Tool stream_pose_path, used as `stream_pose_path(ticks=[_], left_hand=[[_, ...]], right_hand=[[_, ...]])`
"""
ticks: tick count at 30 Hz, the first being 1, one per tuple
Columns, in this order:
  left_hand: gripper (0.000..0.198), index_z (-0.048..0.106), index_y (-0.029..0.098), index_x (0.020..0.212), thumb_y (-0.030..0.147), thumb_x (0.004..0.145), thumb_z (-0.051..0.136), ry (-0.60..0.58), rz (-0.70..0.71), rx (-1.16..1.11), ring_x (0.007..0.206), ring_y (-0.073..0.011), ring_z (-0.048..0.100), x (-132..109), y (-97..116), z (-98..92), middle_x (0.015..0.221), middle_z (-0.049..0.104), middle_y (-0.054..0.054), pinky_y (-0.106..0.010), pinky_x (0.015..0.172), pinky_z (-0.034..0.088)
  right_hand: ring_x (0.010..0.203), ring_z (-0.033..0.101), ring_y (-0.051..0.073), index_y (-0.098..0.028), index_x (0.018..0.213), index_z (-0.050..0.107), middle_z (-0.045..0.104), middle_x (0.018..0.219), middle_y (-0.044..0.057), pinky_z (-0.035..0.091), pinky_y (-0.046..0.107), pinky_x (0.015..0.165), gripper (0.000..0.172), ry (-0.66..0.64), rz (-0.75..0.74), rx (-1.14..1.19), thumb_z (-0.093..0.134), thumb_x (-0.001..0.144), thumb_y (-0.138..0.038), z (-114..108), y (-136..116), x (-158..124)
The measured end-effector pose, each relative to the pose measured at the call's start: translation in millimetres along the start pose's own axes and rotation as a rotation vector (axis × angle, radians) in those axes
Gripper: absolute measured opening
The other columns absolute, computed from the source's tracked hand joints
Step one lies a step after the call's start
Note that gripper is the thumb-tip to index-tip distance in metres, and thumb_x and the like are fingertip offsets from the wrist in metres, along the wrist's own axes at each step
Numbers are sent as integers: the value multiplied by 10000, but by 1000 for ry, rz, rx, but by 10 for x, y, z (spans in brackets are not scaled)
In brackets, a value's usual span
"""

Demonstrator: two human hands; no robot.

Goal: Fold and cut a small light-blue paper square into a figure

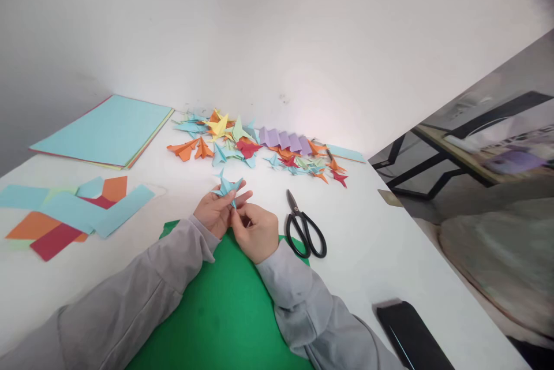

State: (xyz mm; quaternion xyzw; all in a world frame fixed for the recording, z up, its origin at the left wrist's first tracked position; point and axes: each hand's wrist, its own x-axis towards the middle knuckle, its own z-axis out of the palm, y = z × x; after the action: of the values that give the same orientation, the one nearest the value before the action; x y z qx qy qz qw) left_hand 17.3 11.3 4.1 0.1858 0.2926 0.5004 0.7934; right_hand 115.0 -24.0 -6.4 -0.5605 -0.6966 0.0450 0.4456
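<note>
A small light-blue folded paper plane (227,185) rests in the fingers of my left hand (213,208), with its wings spread and its thumb side toward me. My right hand (256,231) pinches the near, pointed end of the same plane between thumb and forefinger. Both hands are above a green sheet (216,306) at the table's near side. Just right of my right hand lies a pair of black-handled scissors (298,225), its blades pointing away from me and partly over the sheet's corner.
Many coloured folded papers (219,126) pile along the wall, beside a purple pleated paper (283,140). A stack of coloured sheets (108,130) lies back left, with cut paper strips (69,211) before it. A black phone (413,335) is at the near right.
</note>
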Motion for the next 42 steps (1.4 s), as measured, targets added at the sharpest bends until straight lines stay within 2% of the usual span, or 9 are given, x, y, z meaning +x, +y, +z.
stream_pose_path(ticks=[6,11,13,16,21,24,29,36,42], left_hand=[[136,573,135,873,57,774,523,49,-10,-54,870,-163,644,-6,17,30,1098,613,-63,-296,758,516],[112,561,110,808,34,779,486,110,-30,-69,644,-97,633,33,99,-16,810,657,-46,-216,614,520],[121,542,111,805,16,733,523,55,-97,1,515,-79,581,28,109,-26,682,633,-31,-191,491,480],[219,508,123,815,30,641,602,-58,-151,160,400,-72,494,0,103,-22,560,582,-1,-159,350,355],[406,451,147,858,146,544,709,-125,-43,352,341,-66,431,-19,86,-33,496,505,59,-162,305,280],[564,387,168,963,159,518,733,-73,89,451,376,-71,467,-16,70,-52,554,507,75,-175,339,344],[788,267,276,1196,139,558,709,-2,445,648,553,-60,549,-49,23,-68,957,512,-11,-243,507,511],[257,615,219,960,223,703,612,-90,729,1000,703,-98,563,-33,-28,-185,1145,464,-84,-220,532,536],[178,672,164,849,245,710,596,-72,665,1031,605,-85,580,-15,-5,-192,1065,492,-89,-275,525,567]], right_hand=[[411,417,82,-176,480,476,499,451,-23,306,218,435,251,-15,-26,41,516,728,-178,-9,2,-30],[451,459,94,-176,559,537,524,489,-19,367,224,468,192,26,24,129,526,748,-202,-64,18,-4],[511,515,108,-168,723,587,583,591,2,405,230,492,84,71,107,219,544,759,-230,-76,55,29],[627,599,134,-163,942,562,626,721,26,454,238,519,184,70,221,470,536,773,-232,-68,125,67],[651,595,129,-180,849,607,615,739,22,461,234,515,104,49,204,571,550,765,-202,-41,172,69],[648,578,126,-184,816,624,613,747,22,468,239,517,86,102,187,538,562,758,-195,-33,180,58],[650,570,129,-186,822,635,617,750,24,475,243,505,95,147,208,515,563,763,-204,-23,200,54],[653,567,126,-190,829,638,627,755,25,479,233,500,101,129,176,491,561,765,-196,-31,179,71],[669,590,126,-192,828,663,650,753,28,477,225,511,114,95,106,456,574,761,-165,-62,152,79]])
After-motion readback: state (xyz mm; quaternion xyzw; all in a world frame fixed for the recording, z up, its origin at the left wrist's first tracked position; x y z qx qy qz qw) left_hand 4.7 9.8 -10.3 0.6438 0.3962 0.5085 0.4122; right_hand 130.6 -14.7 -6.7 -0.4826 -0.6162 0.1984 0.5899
